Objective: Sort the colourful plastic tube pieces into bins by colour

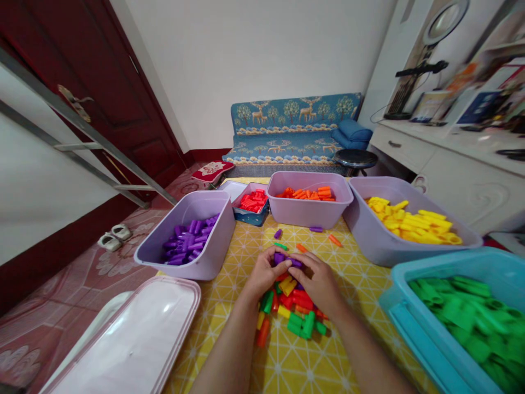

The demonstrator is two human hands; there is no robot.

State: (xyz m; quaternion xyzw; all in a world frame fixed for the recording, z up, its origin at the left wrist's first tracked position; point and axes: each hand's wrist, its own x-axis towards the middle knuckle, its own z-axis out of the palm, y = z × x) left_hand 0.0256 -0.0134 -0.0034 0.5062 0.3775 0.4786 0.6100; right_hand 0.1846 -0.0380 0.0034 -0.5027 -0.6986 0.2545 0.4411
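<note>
My left hand (264, 272) and my right hand (318, 278) are close together over the middle of the table, fingers closed around purple plastic pieces (293, 262). Below and between them lies a mixed pile of red (302, 298), green (307, 324), yellow (287, 284) and orange pieces. A few loose pieces lie beyond my hands: a purple one (315, 229), an orange one (335, 241) and a green one (281, 246).
Around the yellow tablecloth (229, 306) stand a bin of purple pieces (221, 241), a small box of red (251, 217), a bin of orange (309, 212), a bin of yellow (369, 241) and a turquoise bin of green (410, 328). A white lid (135, 339) lies front left.
</note>
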